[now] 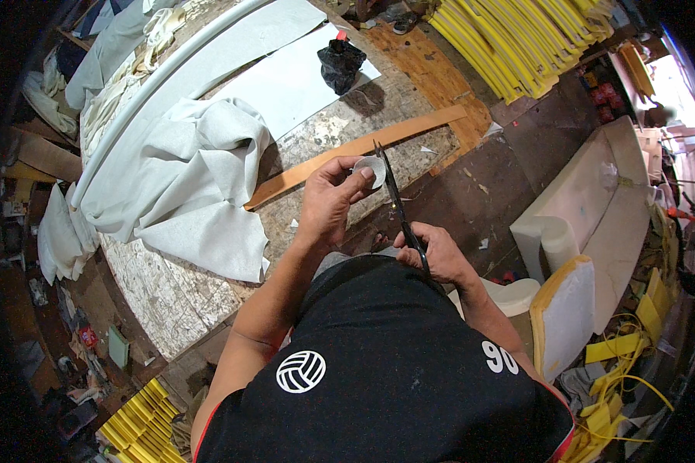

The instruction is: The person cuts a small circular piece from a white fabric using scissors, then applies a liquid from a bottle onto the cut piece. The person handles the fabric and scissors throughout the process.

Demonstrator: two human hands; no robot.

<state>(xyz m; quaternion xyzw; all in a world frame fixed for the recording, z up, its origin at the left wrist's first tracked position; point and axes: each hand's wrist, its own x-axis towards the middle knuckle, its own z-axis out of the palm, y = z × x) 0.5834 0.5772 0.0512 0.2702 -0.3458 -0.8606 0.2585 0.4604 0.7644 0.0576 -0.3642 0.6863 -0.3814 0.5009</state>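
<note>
My left hand (pixel 332 193) pinches a small round grey piece of fabric (pixel 373 171) between thumb and fingers, above the near edge of the worktable. My right hand (pixel 438 251) is wrapped round the handles of a pair of long dark scissors (pixel 394 191). Their blades point away from me and lie right beside the edge of the round piece; whether they touch it I cannot tell. Beyond my hands a flat wooden strip (pixel 355 154) lies slantwise on the table. Left of them spreads a crumpled sheet of light grey fabric (pixel 201 177).
The worn worktable (pixel 170 301) also bears a white sheet (pixel 286 85), a black plastic bag (pixel 341 65) and a long pale tube (pixel 135 104). Yellow foam strips (pixel 510 46) are stacked at the back right. Pale foam pieces (pixel 587 201) and a padded panel (pixel 564 316) stand to my right.
</note>
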